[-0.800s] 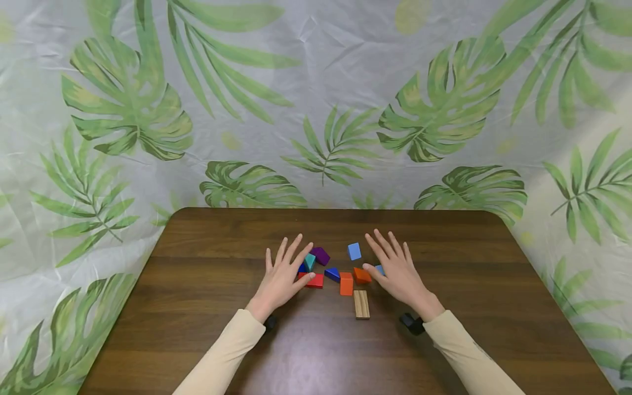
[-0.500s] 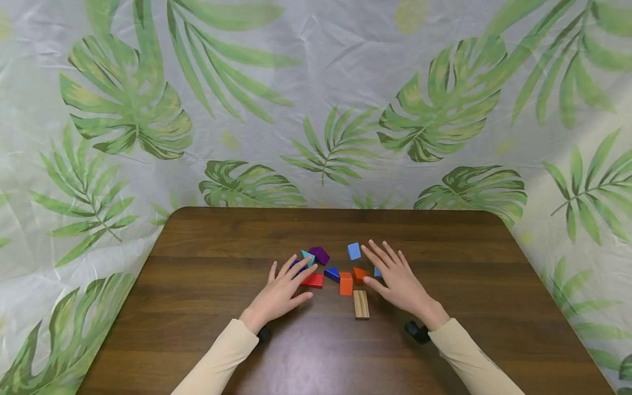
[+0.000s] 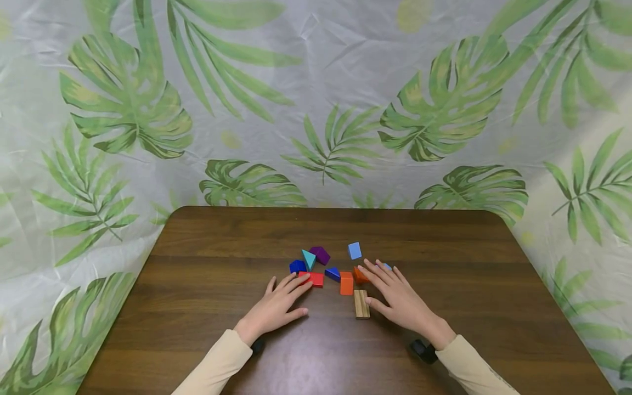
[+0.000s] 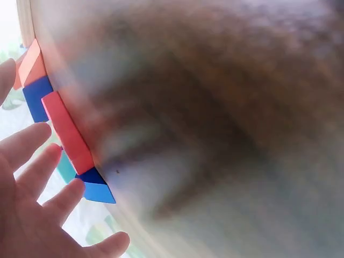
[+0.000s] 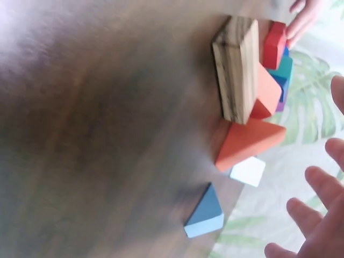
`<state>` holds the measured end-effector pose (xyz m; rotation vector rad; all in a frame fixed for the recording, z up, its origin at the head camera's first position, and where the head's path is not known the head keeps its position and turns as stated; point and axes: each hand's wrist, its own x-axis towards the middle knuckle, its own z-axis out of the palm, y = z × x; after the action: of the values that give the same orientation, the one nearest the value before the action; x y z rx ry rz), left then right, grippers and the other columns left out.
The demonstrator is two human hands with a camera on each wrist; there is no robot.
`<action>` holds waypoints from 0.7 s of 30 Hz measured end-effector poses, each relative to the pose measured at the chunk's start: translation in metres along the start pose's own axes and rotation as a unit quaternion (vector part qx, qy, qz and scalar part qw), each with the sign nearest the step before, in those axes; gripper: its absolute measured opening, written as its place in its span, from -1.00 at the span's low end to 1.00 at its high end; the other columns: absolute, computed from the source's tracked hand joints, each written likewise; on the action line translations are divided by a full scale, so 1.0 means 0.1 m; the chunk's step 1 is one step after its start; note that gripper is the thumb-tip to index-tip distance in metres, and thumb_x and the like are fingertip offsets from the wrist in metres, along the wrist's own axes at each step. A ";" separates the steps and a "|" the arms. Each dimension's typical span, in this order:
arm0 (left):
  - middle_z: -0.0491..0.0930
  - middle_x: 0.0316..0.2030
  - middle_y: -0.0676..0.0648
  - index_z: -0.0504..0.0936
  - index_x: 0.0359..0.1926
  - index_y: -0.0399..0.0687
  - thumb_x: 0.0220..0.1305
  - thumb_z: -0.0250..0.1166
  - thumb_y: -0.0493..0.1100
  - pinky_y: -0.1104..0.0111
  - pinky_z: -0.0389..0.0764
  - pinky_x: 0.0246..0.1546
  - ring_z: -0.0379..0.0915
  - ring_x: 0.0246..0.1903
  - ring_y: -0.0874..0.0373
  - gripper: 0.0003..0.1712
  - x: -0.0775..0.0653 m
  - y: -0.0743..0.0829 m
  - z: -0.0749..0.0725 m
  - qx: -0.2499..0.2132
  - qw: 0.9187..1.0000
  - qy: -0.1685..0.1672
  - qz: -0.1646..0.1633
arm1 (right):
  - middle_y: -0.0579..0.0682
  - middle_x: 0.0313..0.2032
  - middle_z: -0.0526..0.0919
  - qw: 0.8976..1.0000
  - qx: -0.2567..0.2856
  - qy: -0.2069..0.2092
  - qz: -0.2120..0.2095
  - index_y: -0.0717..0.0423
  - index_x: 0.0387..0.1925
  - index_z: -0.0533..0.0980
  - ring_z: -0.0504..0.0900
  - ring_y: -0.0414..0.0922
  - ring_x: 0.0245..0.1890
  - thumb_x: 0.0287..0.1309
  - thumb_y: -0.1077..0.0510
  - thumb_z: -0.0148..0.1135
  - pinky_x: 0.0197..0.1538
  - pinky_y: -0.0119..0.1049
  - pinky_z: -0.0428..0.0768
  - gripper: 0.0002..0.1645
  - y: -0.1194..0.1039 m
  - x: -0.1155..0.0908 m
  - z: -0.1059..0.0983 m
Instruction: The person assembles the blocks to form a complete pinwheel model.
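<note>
My left hand (image 3: 274,307) is spread with relaxed fingers, its fingertips overlapping the red block (image 3: 317,280) in the head view. Beyond them lie a dark blue block (image 3: 297,266), a teal triangular block (image 3: 309,260) and a purple block (image 3: 322,255). Fingers apart, my right hand (image 3: 402,302) hovers palm down, with its thumb beside the striped wooden block (image 3: 361,304). Its fingers partly cover an orange wedge (image 3: 360,275) and a light blue wedge (image 5: 207,215). Between the hands are an orange-red block (image 3: 346,284) and a small blue triangular block (image 3: 332,274). Neither hand grips anything.
A light blue block (image 3: 354,250) sits at the back of the group. All the blocks rest on a dark wooden table (image 3: 197,274) with rounded far corners. Behind it hangs a leaf-patterned cloth (image 3: 336,82). Each wrist carries a small black camera (image 3: 423,351).
Both hands have drawn back toward the near side of the table. The left hand has uncovered the dark blue and teal blocks. The right hand has come over the orange wedge. The blocks stay in place.
</note>
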<state>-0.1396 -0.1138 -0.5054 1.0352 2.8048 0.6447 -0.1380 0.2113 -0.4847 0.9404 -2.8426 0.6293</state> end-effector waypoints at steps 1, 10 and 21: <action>0.20 0.38 -0.15 0.29 0.40 -0.10 0.36 0.18 0.05 -0.33 -0.05 0.18 -0.02 0.38 -0.18 -0.32 -0.01 0.00 0.00 0.001 1.000 0.000 0.000 | 0.09 0.42 0.14 1.000 0.001 -0.001 -0.003 0.02 0.45 0.15 0.07 0.16 0.40 0.24 0.00 0.25 0.28 0.30 -0.02 -0.17 0.00 -0.02 0.01; 0.21 0.37 -0.17 0.30 0.38 -0.16 0.35 0.18 0.07 -0.30 0.01 0.19 0.02 0.37 -0.15 -0.31 -0.05 0.00 0.04 0.010 1.000 0.000 0.005 | 0.08 0.41 0.16 0.999 -0.016 -0.014 -0.048 0.00 0.40 0.26 0.08 0.20 0.38 0.22 -0.01 0.25 0.25 0.30 0.09 -0.25 0.00 -0.13 0.06; 0.26 0.33 -0.13 0.33 0.36 -0.15 0.34 0.18 0.10 -0.17 0.09 0.22 0.08 0.34 -0.11 -0.31 -0.07 0.05 0.06 0.027 0.999 -0.005 0.027 | 0.14 0.40 0.18 0.995 -0.049 -0.040 -0.071 0.03 0.27 0.44 0.02 0.21 0.40 0.17 -0.03 0.30 0.23 0.33 0.10 -0.35 0.05 -0.14 0.15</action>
<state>-0.1297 -0.1125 -0.5094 1.1231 2.8084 0.5707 -0.1288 0.2169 -0.5028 1.1633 -2.8111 0.4424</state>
